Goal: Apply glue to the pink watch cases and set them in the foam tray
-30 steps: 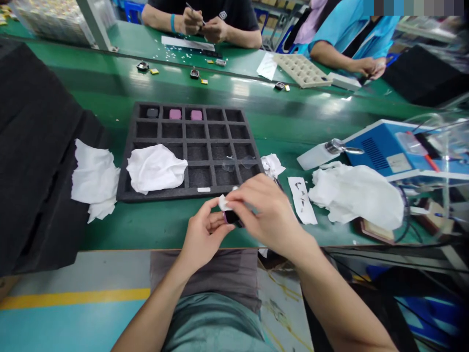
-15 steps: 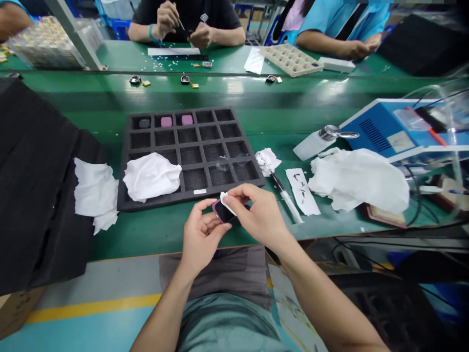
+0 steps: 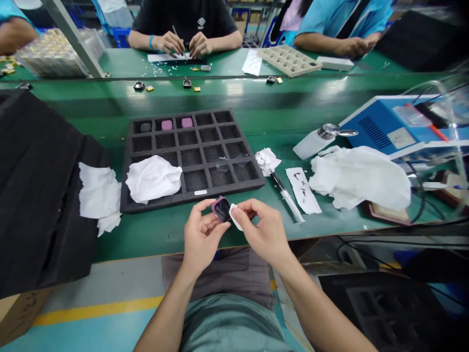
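Note:
Between the fingers and thumb of my left hand [image 3: 202, 234] is a small purple smartwatch case [image 3: 221, 209], its dark glossy face tilted up. My right hand [image 3: 262, 227] pinches a folded piece of white cloth or tissue [image 3: 235, 217] close beside the case's right edge. Whether the cloth still touches the case I cannot tell. Both hands are above the table's front edge, just in front of a black foam tray [image 3: 194, 157]. Two purple cases [image 3: 186, 122] and a dark one [image 3: 145, 127] sit in the tray's back row.
A crumpled white cloth [image 3: 154, 179] covers the tray's front left. To the right lie a syringe [image 3: 287, 198], a marked paper strip [image 3: 303, 190], a pump bottle [image 3: 317, 141], a large white cloth [image 3: 361, 176] and a blue machine [image 3: 388, 127]. Co-workers sit opposite.
My right hand has drawn the white cloth off the case's face toward the right, uncovering the dark face. A co-worker opposite has lowered both hands to the table.

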{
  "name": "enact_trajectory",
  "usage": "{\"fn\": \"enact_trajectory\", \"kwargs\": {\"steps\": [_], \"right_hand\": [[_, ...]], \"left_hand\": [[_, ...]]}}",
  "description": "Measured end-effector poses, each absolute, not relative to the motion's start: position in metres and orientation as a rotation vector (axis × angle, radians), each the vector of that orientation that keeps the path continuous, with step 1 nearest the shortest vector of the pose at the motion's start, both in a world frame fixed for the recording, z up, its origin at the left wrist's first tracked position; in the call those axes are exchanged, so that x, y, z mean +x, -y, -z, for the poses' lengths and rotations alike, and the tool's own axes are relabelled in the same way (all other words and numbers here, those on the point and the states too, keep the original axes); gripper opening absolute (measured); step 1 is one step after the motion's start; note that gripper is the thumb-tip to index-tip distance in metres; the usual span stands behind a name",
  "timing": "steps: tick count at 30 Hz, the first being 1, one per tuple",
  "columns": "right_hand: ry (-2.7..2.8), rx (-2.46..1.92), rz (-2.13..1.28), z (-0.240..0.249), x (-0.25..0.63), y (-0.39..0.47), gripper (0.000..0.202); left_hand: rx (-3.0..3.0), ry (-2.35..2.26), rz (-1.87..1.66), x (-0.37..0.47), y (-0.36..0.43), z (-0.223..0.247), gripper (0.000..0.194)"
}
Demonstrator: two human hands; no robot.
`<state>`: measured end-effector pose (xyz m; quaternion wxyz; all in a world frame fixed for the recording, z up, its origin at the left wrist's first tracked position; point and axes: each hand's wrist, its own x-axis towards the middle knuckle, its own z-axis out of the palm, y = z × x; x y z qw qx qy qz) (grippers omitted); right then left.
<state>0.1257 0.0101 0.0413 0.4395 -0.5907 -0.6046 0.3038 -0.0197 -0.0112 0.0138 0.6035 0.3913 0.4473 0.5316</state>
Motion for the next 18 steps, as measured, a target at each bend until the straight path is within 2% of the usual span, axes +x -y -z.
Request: {"fn": "enact_trajectory", "kwargs": {"steps": [18], "right_hand": [[1.35,-1.349,-0.907,-0.05,0.119,0.002,0.017]], "left_hand": [[0.826,-0.928,-1.142,-0.033,0.012,-0.011,0.063]]}}
